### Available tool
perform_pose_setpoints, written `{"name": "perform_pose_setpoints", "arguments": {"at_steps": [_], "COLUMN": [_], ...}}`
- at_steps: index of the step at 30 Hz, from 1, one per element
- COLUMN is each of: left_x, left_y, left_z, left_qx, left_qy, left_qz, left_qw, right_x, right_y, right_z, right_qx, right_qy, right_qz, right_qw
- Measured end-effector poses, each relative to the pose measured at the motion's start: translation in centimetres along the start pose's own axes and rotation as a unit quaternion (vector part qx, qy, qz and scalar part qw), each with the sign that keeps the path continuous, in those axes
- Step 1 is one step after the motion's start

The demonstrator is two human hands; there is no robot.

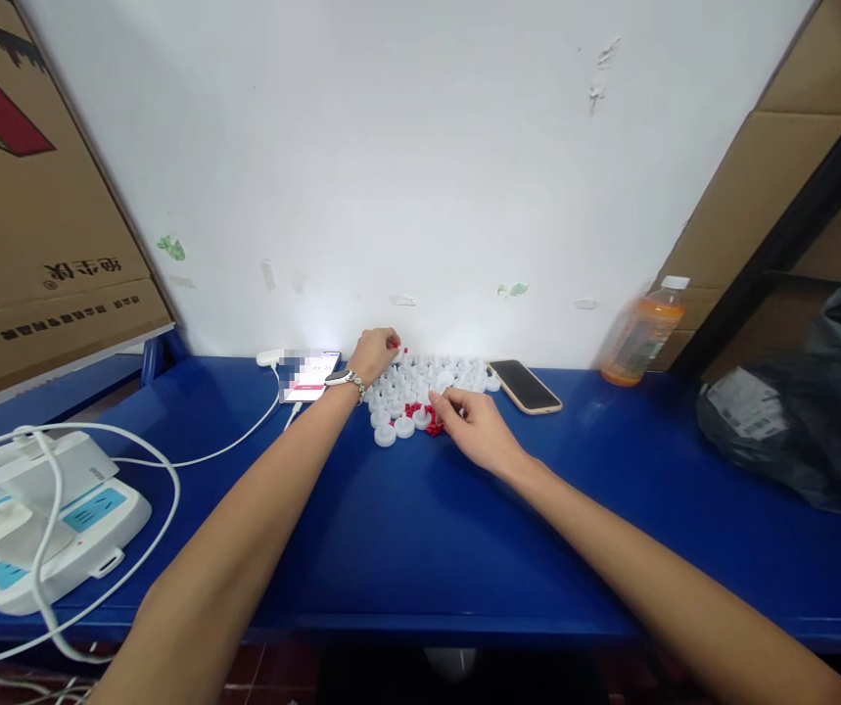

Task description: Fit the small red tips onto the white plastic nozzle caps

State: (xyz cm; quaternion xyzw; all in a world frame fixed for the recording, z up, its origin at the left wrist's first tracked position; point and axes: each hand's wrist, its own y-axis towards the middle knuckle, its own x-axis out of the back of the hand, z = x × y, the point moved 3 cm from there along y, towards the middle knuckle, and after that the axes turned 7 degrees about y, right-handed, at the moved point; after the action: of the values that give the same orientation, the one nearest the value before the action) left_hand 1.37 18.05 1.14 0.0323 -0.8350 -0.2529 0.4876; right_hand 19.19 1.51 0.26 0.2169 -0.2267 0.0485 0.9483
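Many white round plastic caps with short stems lie close together on the blue table near the wall. Small red plastic pieces are heaped among the caps at the front. At the back left of the group, my left hand pinches a small red piece between its fingertips; another red piece shows just beside it. My right hand is over the right front of the group, thumb and fingers closed together near the caps and red pieces. What its fingertips hold, if anything, is too small to make out.
A lit phone on a cable lies left of the caps, a dark phone right of them. Farther right stand an orange drink bottle and a black plastic bag. A power strip with looped white cables occupies the left.
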Motion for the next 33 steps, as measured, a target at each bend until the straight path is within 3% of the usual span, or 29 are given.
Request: {"name": "perform_pose_setpoints", "arguments": {"at_steps": [7,20,33], "left_x": [-0.9,-1.4,-1.0], "left_y": [-0.2,0.2,0.5], "left_z": [0.5,0.2,0.7], "left_qx": [0.004,-0.038,-0.011], "left_qy": [0.027,0.025,0.020], "left_qz": [0.015,-0.016,0.008], "left_qw": [1.000,0.999,1.000], "right_x": [0.1,-0.1,-0.2], "right_y": [0.1,0.2,0.1], "right_z": [-0.3,-0.5,-0.5], "right_qx": [-0.009,-0.017,-0.017], "right_qy": [0.006,0.010,0.015], "right_qz": [0.002,0.014,0.025], "right_qw": [1.000,1.000,0.999]}}
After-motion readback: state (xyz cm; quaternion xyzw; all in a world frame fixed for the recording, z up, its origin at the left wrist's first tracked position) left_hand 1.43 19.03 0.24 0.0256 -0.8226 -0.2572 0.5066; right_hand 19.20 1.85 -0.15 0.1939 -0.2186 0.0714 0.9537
